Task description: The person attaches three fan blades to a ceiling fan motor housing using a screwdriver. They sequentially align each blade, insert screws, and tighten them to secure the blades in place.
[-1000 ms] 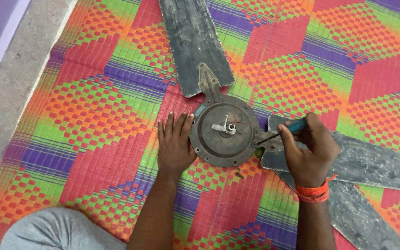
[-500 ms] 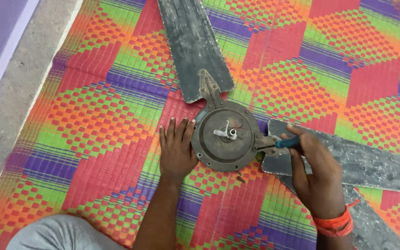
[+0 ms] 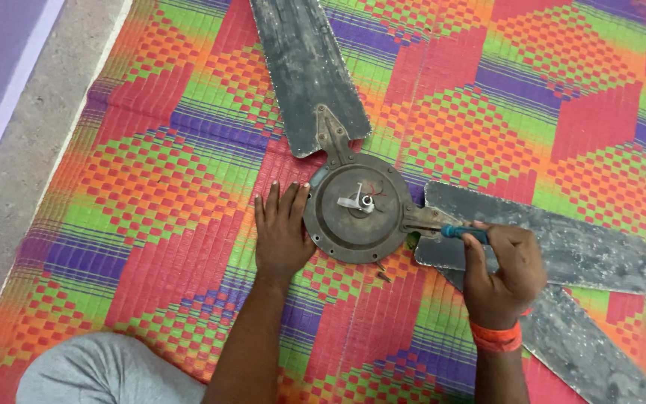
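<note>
The left hand lies flat and open on the mat, palm down with fingers spread, its fingertips and thumb side touching the left rim of the ceiling fan motor housing; it grips nothing. The right hand is closed in a fist around a screwdriver with a blue-green handle, and the tool points left toward the metal bracket that joins the housing to the right-hand blade. An orange wristband circles the right wrist. The round, dusty grey housing sits near the middle of the view, lying flat, with a short shaft and a pale fitting at its centre and thin red wires beside it. One grey fan blade runs up from the housing toward the top edge, fixed by its own bracket. A second blade stretches to the right, partly under the right hand, and a third blade lies just below it, angled toward the lower right corner. A small dark screw rests on the mat just below the housing. Everything lies on a woven plastic mat patterned in red, green, orange and purple. A bare concrete floor shows along the left, and the person's grey-clad knee fills the lower left.
</note>
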